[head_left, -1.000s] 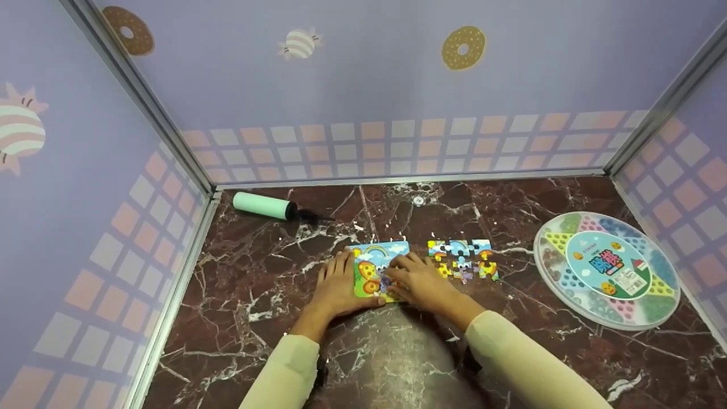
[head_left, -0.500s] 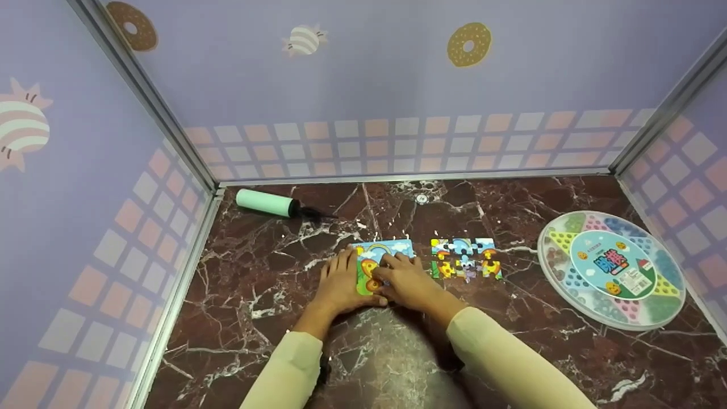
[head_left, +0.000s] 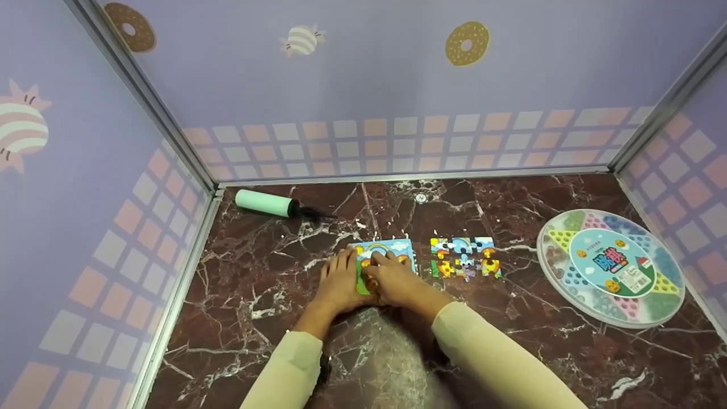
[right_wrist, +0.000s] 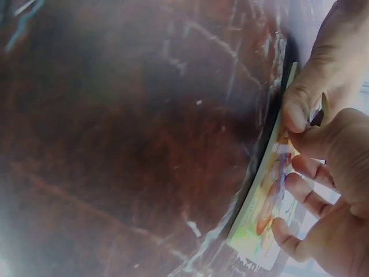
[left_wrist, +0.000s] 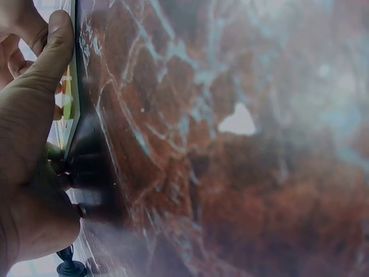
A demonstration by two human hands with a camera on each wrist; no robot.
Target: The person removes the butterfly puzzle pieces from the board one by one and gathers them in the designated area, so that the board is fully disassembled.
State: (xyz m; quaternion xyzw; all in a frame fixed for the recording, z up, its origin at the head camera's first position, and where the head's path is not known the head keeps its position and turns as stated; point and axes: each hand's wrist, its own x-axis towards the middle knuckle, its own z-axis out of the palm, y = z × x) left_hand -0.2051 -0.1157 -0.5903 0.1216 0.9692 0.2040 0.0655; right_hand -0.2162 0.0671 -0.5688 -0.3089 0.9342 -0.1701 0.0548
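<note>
A jigsaw puzzle board (head_left: 392,246) with a rainbow picture lies on the marble-patterned tabletop, partly hidden by both hands. My left hand (head_left: 342,279) rests along its left side, fingers straight, the thumb (left_wrist: 51,52) lying on the near edge. My right hand (head_left: 395,279) reaches over the lower left of the picture with bent fingers (right_wrist: 302,190), their tips touching the surface beside the left thumb. I cannot tell whether a piece is pinched there. Right of the board, several loose puzzle pieces (head_left: 463,246) lie in two rows; an elephant piece (head_left: 467,268) is among them.
A mint-green hand pump (head_left: 264,203) with a black nozzle lies at the back left. To the right is a round Chinese checkers set (head_left: 610,267) in a clear case. A small round white disc (head_left: 420,198) sits near the back wall. Patterned walls (head_left: 363,68) enclose the tabletop.
My right hand has slid left across the board, from its middle to the lower left, uncovering its right side. The left hand stays in place along the edge.
</note>
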